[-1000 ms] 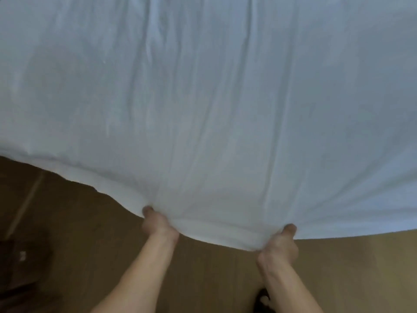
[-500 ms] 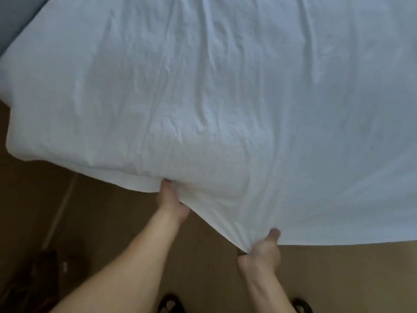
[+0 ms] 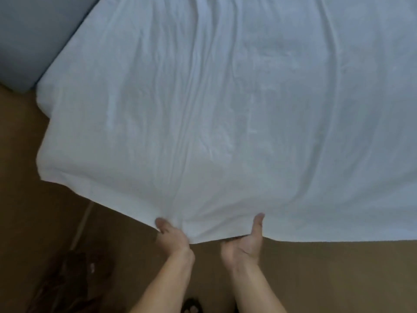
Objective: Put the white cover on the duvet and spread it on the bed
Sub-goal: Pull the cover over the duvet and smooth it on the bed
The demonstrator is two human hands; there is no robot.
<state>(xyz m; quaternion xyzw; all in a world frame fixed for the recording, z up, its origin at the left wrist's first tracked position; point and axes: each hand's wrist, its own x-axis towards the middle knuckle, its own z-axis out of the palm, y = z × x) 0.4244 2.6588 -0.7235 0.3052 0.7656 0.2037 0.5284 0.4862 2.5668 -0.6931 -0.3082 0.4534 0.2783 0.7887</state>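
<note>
L hand [image 3: 172, 239] & R hand [image 3: 244, 241] now level, duvet [image 3: 225, 109] flatter

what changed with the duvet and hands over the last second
The duvet has dropped from its billow and settled lower and flatter, its left corner now in view. The left hand and right hand drew closer together. Both still grip the near edge.

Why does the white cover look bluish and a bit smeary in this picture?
Head view: dim, cool light turns the white cover grey-blue, brightest toward its left corner. Head view: everything is soft, with smear along the cover's left edge and at the left hand and right hand gripping the hem. No glare anywhere.
</note>
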